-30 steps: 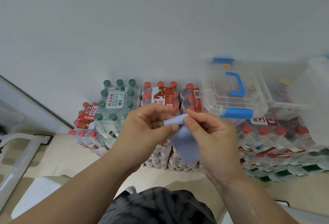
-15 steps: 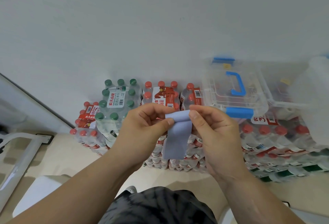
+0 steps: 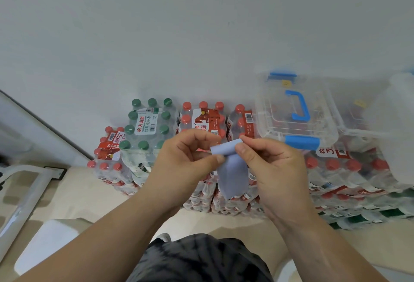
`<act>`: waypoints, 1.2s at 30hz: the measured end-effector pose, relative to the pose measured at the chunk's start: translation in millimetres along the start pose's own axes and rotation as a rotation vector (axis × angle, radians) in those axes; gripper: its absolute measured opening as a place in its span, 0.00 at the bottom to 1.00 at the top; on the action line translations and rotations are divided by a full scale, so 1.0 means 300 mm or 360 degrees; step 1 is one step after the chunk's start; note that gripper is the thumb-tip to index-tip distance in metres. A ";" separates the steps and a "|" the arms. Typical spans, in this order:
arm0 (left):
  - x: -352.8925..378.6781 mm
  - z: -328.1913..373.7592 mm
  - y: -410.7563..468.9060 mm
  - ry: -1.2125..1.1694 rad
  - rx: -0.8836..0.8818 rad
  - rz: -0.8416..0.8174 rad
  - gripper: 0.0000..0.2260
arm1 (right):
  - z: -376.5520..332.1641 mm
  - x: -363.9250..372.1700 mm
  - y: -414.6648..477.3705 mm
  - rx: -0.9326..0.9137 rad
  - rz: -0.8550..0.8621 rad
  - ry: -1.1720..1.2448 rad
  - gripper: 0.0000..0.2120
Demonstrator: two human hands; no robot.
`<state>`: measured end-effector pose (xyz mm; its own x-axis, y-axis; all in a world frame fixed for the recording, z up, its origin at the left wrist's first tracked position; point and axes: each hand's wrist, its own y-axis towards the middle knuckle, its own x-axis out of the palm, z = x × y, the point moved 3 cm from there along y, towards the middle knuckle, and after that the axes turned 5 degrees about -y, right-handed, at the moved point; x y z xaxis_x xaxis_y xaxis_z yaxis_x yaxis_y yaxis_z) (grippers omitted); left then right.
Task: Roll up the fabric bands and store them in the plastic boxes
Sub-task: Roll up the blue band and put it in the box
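A pale blue fabric band is held in the air in front of me. Its top end is wound into a small roll and the rest hangs down loose. My left hand pinches the roll's left end between thumb and fingers. My right hand pinches the right end. A clear plastic box with a blue handle and blue latches sits closed on top of the bottle packs, just beyond my right hand. A second clear box stands to its right, partly hidden by a translucent lid.
Shrink-wrapped packs of water bottles, green-capped and red-capped, are stacked against the white wall. A white metal frame stands at the left. My dark patterned shorts fill the bottom middle.
The band's top end has been wound up further, so the roll is thicker and the hanging tail is shorter. Both hands have stayed in roughly the same place.
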<state>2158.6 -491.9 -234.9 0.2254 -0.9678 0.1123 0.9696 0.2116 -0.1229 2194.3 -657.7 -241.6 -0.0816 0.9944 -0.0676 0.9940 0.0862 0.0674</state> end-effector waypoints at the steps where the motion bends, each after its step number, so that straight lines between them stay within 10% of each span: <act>1: 0.002 -0.001 0.001 -0.0046 -0.0026 -0.0009 0.11 | -0.004 0.000 0.000 -0.0020 0.0011 0.0016 0.07; 36: 0.012 -0.011 0.021 -0.0082 -0.0095 -0.0078 0.08 | 0.016 0.002 0.000 -0.0080 0.0073 -0.0041 0.06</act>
<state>2165.2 -494.6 -238.5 0.1841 -0.9681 0.1700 0.9725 0.1543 -0.1745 2194.7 -657.3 -246.3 -0.0335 0.9955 -0.0891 0.9917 0.0442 0.1208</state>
